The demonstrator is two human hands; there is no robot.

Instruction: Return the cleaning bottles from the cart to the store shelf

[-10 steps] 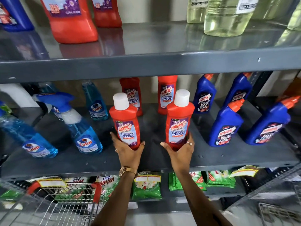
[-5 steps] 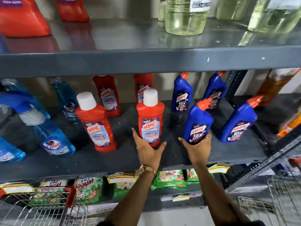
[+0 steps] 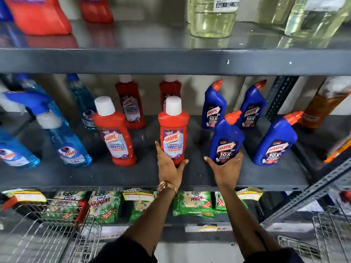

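On the grey middle shelf (image 3: 133, 175), my left hand (image 3: 169, 166) cups the base of an upright red Harpic bathroom cleaner bottle (image 3: 173, 130). My right hand (image 3: 225, 168) grips the base of a blue Harpic toilet cleaner bottle (image 3: 227, 138) with an orange cap, standing to its right. A second red Harpic bottle (image 3: 114, 133) stands free to the left. Two more red bottles and two more blue ones stand behind. Another blue Harpic bottle (image 3: 275, 143) stands at the right.
Blue Colin spray bottles (image 3: 64, 141) line the shelf's left side. Above, the top shelf (image 3: 171, 61) carries red and pale yellow bottles. Green Wheel packets (image 3: 191, 204) lie on the shelf below. A wire cart (image 3: 47, 230) is at lower left, another wire basket (image 3: 330, 234) at lower right.
Both hands shifted right along the shelf. My left hand left the first red bottle and took the second; my right hand left that one and took the blue bottle.
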